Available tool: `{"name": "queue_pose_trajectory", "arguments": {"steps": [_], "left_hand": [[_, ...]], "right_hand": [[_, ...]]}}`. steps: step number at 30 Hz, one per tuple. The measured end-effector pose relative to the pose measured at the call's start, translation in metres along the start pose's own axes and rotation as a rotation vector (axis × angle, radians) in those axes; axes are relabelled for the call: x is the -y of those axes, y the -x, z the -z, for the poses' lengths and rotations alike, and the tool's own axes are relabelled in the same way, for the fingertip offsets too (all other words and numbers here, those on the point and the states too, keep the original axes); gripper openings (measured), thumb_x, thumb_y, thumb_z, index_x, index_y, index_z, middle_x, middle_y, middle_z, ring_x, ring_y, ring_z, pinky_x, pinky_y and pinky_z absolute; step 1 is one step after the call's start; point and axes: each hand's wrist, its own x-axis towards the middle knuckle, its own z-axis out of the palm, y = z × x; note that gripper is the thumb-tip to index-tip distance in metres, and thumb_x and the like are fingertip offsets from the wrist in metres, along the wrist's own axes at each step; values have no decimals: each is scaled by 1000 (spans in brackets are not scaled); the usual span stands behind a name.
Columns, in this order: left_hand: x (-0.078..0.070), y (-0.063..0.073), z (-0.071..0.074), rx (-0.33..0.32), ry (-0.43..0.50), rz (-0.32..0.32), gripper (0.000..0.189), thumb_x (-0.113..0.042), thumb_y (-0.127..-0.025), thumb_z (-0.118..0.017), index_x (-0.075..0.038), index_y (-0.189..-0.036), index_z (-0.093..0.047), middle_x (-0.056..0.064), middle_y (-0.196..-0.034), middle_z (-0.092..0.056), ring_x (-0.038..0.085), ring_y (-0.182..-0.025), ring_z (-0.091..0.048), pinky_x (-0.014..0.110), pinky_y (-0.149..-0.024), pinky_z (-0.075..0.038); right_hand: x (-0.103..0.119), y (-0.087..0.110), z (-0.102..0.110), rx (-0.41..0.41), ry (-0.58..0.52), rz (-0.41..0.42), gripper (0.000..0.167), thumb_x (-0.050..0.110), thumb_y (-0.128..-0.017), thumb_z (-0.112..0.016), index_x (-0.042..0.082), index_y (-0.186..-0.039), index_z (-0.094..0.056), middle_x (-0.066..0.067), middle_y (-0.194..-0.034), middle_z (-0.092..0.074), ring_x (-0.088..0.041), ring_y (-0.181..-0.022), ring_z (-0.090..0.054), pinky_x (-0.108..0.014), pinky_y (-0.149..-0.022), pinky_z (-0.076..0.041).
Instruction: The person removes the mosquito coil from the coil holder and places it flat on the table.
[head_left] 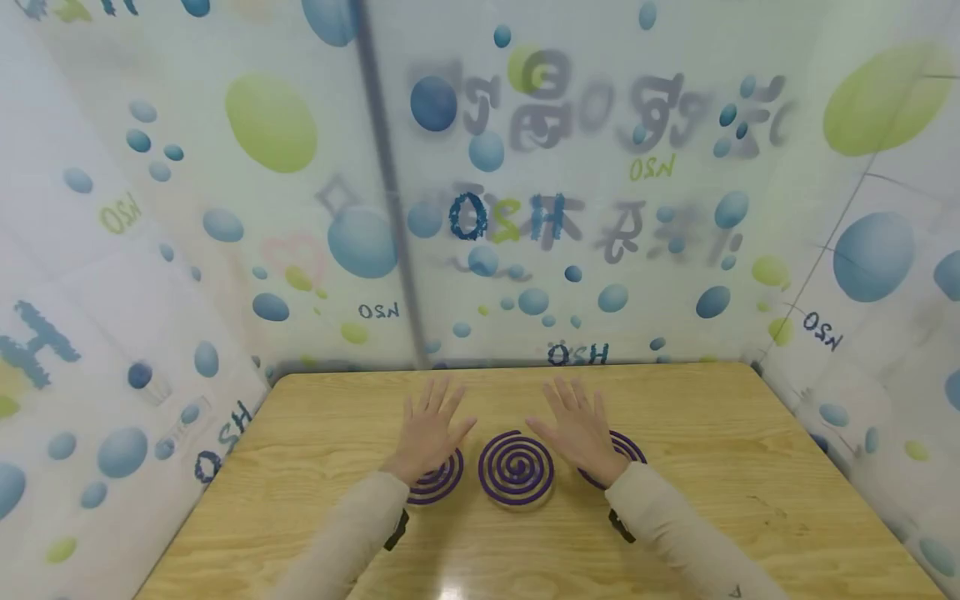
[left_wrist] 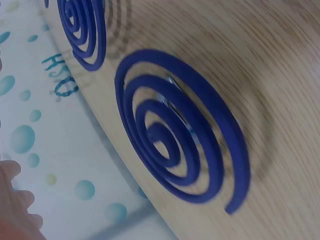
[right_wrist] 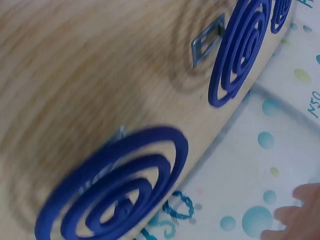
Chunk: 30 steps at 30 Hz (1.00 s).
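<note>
Three purple mosquito coils stand in a row on the wooden table (head_left: 337,533). My left hand (head_left: 429,432) is held flat, fingers straight and spread, over the left coil (head_left: 461,473), hiding part of it. Likewise my right hand (head_left: 581,432) is spread over the right coil (head_left: 636,447) and partly covers it. Between the hands the middle coil (head_left: 517,468) is fully visible. Neither hand grips anything. In the right wrist view, a small metal stand (right_wrist: 194,54) props one coil above the tabletop. Fingertips (left_wrist: 15,200) show at the left wrist view's edge.
Pale curtain-like walls (head_left: 480,275) printed with blue and green bubbles and letters surround the table on three sides. A dark vertical pole (head_left: 386,167) shows behind the back wall. The table's far edge (head_left: 510,367) lies just beyond the fingertips.
</note>
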Motion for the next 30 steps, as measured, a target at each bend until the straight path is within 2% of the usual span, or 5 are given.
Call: {"name": "queue_pose_trajectory", "arguments": {"steps": [4,10,16,21,30], "left_hand": [[16,11,8,-29,70,-2,59,-47,-91,-38,-14,-139,-28,12,-146,-12,31,-132,-4,61,-101,0],[40,28,17,-76,114,-8,60,-42,-90,-43,-11,-139,-28,14,-145,-14,36,-131,-7,65,-98,-2],[59,40,14,-147,151,-21,60,-41,-89,-47,-10,-137,-32,14,-145,-17,36,-131,-11,66,-97,-5],[69,47,8,-197,210,-30,59,-31,-86,-56,-6,-135,-35,18,-142,-24,38,-128,-19,62,-99,-13],[80,54,4,-159,437,143,50,-22,-87,-57,-2,-130,-40,21,-131,-40,38,-121,-34,53,-100,-26]], "right_hand": [[8,-1,-6,7,-57,17,73,60,-85,-35,14,-141,-22,-9,-146,-16,-29,-133,-5,-54,-103,9],[20,-3,-19,-34,-146,114,70,52,-86,-43,11,-140,-25,-11,-144,-20,-30,-132,-11,-56,-104,-1],[36,-7,-32,-3,-349,240,63,34,-88,-52,5,-138,-27,-13,-143,-23,-29,-131,-16,-49,-106,-13],[50,-13,-44,2,-448,260,57,25,-88,-55,1,-135,-32,-16,-139,-31,-30,-127,-26,-46,-104,-23],[70,-21,-59,48,-662,157,50,21,-88,-55,0,-130,-39,-18,-129,-43,-32,-116,-43,-42,-94,-39]]}}
